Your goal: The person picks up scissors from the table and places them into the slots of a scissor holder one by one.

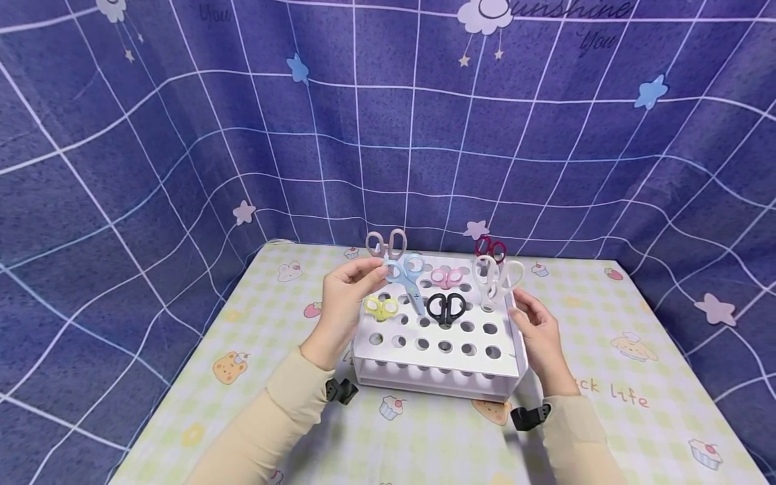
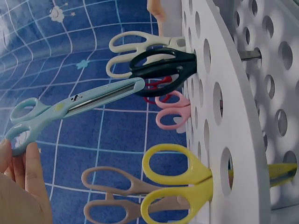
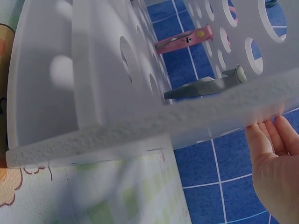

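Observation:
My left hand (image 1: 345,296) pinches a finger loop of light blue scissors (image 1: 411,286). In the left wrist view their blades are together and the tip hangs free, apart from the white rack (image 1: 388,353) with round holes. My right hand (image 1: 539,337) touches the rack's right side with extended fingertips. Yellow scissors (image 1: 380,308), black scissors (image 1: 446,308), pink scissors (image 1: 446,277), white scissors (image 1: 494,283), taupe scissors (image 1: 386,244) and dark red scissors (image 1: 492,249) stand handles up in the rack. Some of their blades show below the top panel in both wrist views.
The rack stands on a table with a pale checked, cartoon-printed cloth (image 1: 254,323). Behind and beside the table hangs a blue grid-patterned curtain (image 1: 388,162). Several round holes in the front row hold nothing. A black wrist camera (image 1: 529,417) sits on the right wrist.

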